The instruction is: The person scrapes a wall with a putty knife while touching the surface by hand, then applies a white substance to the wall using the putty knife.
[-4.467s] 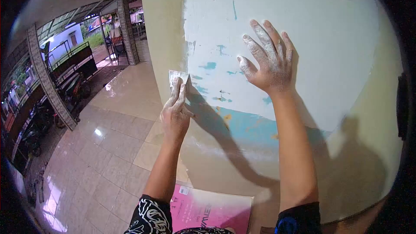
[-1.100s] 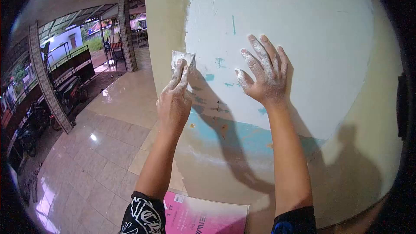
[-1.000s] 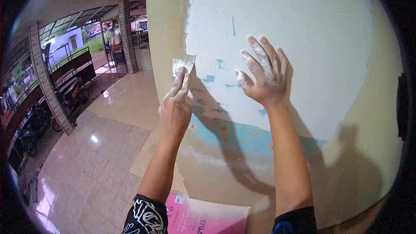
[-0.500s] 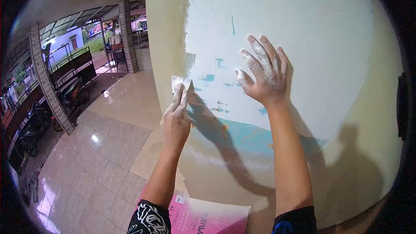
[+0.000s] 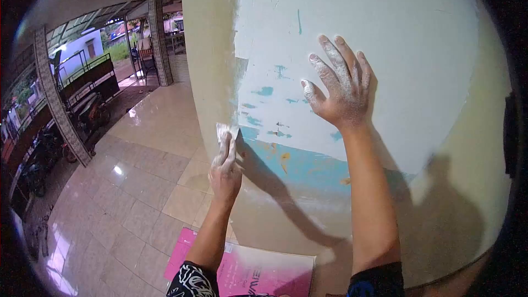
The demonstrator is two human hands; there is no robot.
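Observation:
My left hand (image 5: 224, 173) is closed on a small flat scraper (image 5: 227, 130) smeared with white, its fingers reaching up along the blade. The blade lies against the wall at the left edge of the white patch (image 5: 407, 66), beside a strip of turquoise old paint (image 5: 313, 159). Spread flat on the white patch is my right hand (image 5: 342, 85), holding nothing and dusted with white powder. Between the hands, small turquoise spots (image 5: 265, 91) show through the white. White also coats my left fingers, and part of the scraper is hidden under them.
Below on the tiled floor (image 5: 126, 198) lies a pink and white cardboard sheet (image 5: 264, 269), close to the wall's foot. Tiled pillars (image 5: 159, 38), a gate (image 5: 91, 80) and parked motorcycles (image 5: 91, 113) stand off to the left.
My left hand has slid down the wall with the scraper, from above the turquoise strip to its level. My right hand stays flat on the white patch; the view has shifted slightly.

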